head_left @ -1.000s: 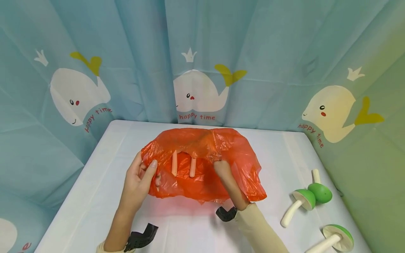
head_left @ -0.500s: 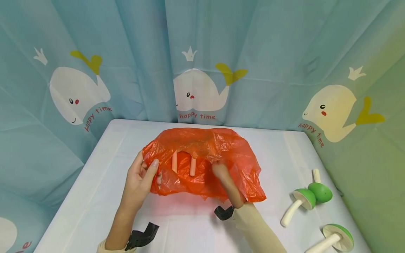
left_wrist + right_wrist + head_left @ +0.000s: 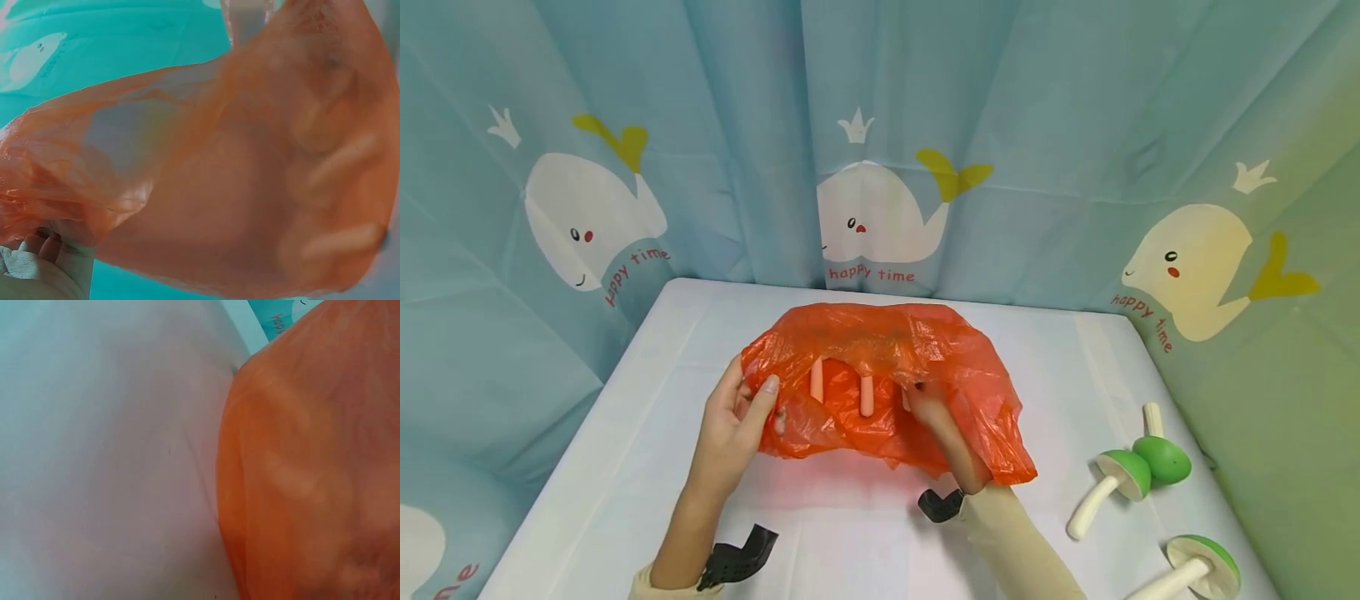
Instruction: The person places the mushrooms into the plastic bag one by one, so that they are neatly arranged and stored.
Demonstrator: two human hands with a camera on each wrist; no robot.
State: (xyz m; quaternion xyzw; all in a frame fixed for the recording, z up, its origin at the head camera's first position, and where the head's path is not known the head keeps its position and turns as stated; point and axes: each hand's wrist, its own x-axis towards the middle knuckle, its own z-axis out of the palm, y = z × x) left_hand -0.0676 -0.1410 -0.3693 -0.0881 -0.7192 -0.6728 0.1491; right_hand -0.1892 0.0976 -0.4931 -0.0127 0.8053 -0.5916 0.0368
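A red translucent plastic bag (image 3: pixel 988 375) lies with its mouth open towards me. My left hand (image 3: pixel 733 429) grips its left edge, thumb on the outside. Inside are two pale stems (image 3: pixel 867 397), and a third stem (image 3: pixel 906 398) shows right beside my right hand (image 3: pixel 931 408). That hand reaches into the bag, its fingertips partly covered by the upper layer; I cannot tell whether it still holds the third stem. Through the film in the left wrist view, the blurred shapes look like mushrooms (image 3: pixel 340 242). The right wrist view shows mainly the bag's orange side (image 3: pixel 281 487).
Several green-capped toy mushrooms (image 3: pixel 1161 458) lie at the right of the white table (image 3: pixel 842 558). A blue curtain (image 3: pixel 1045 125) with whale prints hangs behind the table and along its sides. Each wrist carries a black camera mount (image 3: pixel 741 557).
My right hand has shifted slightly inside the bag, and a third stem now shows beside its fingers. The left hand keeps its grip on the bag's edge; the bag's lower lip has risen slightly.
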